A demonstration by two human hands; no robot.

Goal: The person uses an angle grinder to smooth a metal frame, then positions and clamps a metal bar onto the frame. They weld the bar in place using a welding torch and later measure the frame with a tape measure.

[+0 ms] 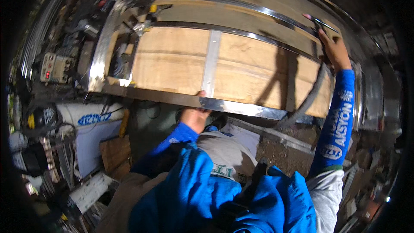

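My right hand (336,51) is closed round a TIG welding torch (322,23) with a pinkish nozzle, over the right end of a shiny metal frame (241,107). From that hand a thick dark torch cable (312,95) hangs down across the frame's near right corner. My left hand (195,117) grips the near rail of the frame, its thumb on top and the other fingers mostly hidden beneath. Inside the frame lies a pale wooden board (168,67), crossed by a flat metal strip (211,60).
On the left stands a welding machine (56,67) with a red display. A white cylinder (88,113) lies below it, near a brown wood panel (115,153). Dark clutter fills both sides. A metal bar (276,136) rests below the frame's near edge.
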